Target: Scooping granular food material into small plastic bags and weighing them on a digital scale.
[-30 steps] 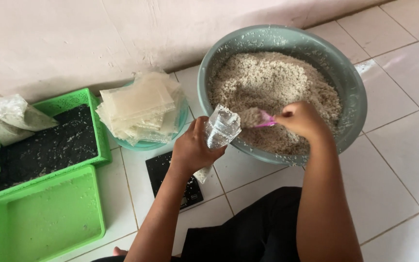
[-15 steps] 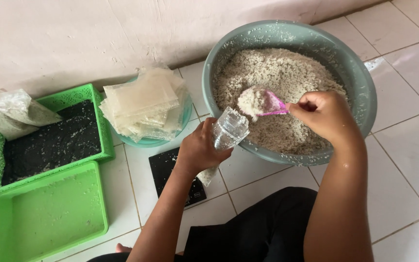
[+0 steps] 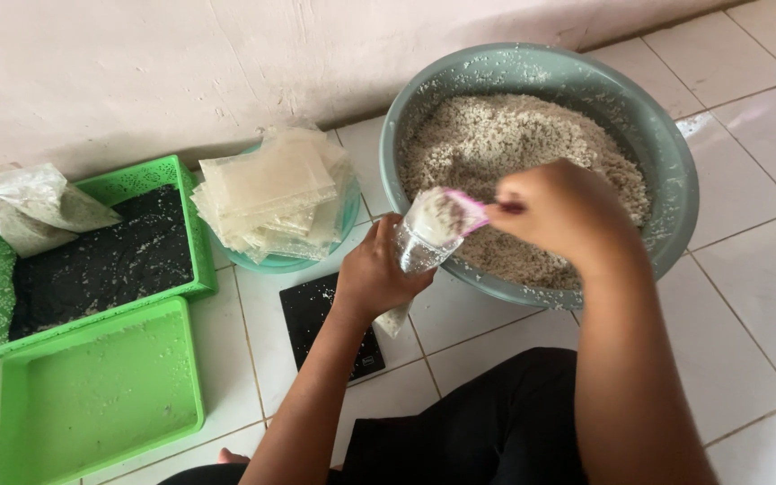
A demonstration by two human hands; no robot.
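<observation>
1. Head view, looking down: the left hand [image 3: 377,274] reaches forward from the lower middle, forearm running up from the bottom edge, with its fingers curled around a small clear plastic bag [image 3: 419,242] and holding it upright.
2. The right hand [image 3: 560,208] comes in from the lower right, wrist bent inward, with its fingers pinched on the handle of a small pink scoop [image 3: 464,211].
3. The scoop is tipped at the mouth of the bag, and pale grain shows at the bag's open top.
4. The bag is held just in front of the near rim of a large grey-green basin [image 3: 675,171], between the two hands; its lower end hangs below the left hand.
5. The basin stands on the white tiled floor [image 3: 765,296] and is filled with coarse, off-white grain [image 3: 505,144].
6. Under the left forearm lies a flat black scale [image 3: 312,310].
7. To the left, a teal bowl [image 3: 343,224] holds a stack of empty clear bags [image 3: 267,193].
8. Further left stand two green trays [image 3: 101,395]; the far one has a dark lining and two filled bags [image 3: 33,207] resting on its corner.
</observation>
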